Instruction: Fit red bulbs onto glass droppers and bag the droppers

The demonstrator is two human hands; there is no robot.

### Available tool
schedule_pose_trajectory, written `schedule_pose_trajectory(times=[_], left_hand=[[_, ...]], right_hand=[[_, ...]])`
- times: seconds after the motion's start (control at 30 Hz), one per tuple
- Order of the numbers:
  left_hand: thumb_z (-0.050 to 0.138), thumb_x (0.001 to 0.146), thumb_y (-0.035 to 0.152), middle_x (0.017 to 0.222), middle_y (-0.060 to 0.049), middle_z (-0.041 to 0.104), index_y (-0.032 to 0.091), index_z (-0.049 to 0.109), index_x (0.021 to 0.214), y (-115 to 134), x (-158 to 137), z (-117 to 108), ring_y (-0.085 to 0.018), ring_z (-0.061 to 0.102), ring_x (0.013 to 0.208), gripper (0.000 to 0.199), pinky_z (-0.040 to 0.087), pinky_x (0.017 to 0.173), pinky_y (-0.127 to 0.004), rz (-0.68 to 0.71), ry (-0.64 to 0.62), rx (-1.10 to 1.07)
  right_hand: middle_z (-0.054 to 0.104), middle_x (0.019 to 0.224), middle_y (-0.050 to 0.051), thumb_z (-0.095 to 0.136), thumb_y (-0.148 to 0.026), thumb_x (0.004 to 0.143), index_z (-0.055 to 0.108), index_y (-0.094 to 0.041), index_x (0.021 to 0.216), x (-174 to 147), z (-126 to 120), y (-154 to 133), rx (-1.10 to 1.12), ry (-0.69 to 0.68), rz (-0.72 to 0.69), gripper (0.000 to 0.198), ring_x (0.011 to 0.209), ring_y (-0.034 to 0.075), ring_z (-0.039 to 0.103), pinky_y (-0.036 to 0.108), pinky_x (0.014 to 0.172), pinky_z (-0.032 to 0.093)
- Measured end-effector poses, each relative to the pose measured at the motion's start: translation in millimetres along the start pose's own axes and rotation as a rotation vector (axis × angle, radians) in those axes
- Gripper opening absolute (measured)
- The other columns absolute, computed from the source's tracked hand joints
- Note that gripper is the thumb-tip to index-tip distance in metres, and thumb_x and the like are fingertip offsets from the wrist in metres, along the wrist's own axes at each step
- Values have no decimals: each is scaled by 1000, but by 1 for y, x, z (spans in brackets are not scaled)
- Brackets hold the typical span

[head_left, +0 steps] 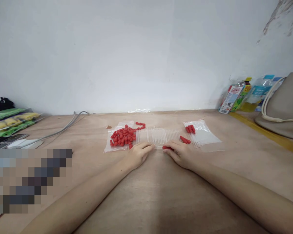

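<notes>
Red elongated rubber bulb (pixel 166 148) sat clamped in my right hand (pixel 183 154); left hand (pixel 138 154) pinched slender clear tube (pixel 158 147), fingers together.

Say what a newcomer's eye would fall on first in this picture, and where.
Likely the bright red pile on a clear bag, left of centre. Then the left hand and right hand, near the middle, with a thin clear stick between them and a red piece in the right.
</notes>
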State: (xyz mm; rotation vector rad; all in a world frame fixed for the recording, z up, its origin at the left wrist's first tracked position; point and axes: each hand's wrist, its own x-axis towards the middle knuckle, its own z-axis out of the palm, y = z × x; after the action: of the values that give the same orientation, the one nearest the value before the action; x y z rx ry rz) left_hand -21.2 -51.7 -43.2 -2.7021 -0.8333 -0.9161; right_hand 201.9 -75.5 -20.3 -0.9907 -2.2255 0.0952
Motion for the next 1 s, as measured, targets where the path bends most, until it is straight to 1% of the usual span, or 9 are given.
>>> schedule_pose_trajectory(times=[0.07,0.17,0.37,0.47,0.7,0.83,1.0], left_hand=[[37,86,9,96,-8,64,16,56,107,0,0,0,-15,59,85,29,49,73,-26,48,31,-3],[35,85,6,93,-8,64,15,56,107,1,1,-1,-15,58,83,31,49,71,-26,91,43,-4],[34,85,6,90,-8,64,13,56,104,5,4,-6,-15,58,81,30,49,70,-25,101,-12,24],[36,86,6,89,-7,64,14,56,104,5,5,-5,-15,57,77,28,48,69,-25,113,-14,38],[39,85,7,84,-6,63,14,55,103,5,4,-1,-14,57,73,25,48,65,-24,166,44,47],[37,86,8,79,-6,62,13,57,100,7,5,0,-14,57,70,24,48,62,-23,146,31,57],[38,86,10,79,-6,62,14,57,100,8,6,0,-14,58,71,24,49,62,-23,142,37,50]], right_hand=[[67,84,4,45,-24,85,63,-22,89,0,2,2,26,10,-6,18,72,14,61,26,61,48],[67,83,3,44,-24,86,63,-22,89,-1,4,4,26,24,-47,20,72,14,61,26,61,47],[67,81,4,44,-25,86,64,-21,86,-2,-2,0,-48,-1,-99,20,69,13,60,24,57,45],[66,81,4,47,-24,85,63,-20,85,-2,-2,-1,-80,-8,-120,17,69,13,60,23,58,44],[62,72,5,47,-21,84,58,-15,82,0,13,12,-5,-40,-203,13,69,14,57,25,62,45],[61,71,5,47,-22,85,58,-15,81,2,19,15,8,-39,-206,13,66,14,56,25,60,44],[63,75,6,48,-23,84,61,-15,86,4,19,13,41,-67,-177,16,70,15,57,26,63,45]])
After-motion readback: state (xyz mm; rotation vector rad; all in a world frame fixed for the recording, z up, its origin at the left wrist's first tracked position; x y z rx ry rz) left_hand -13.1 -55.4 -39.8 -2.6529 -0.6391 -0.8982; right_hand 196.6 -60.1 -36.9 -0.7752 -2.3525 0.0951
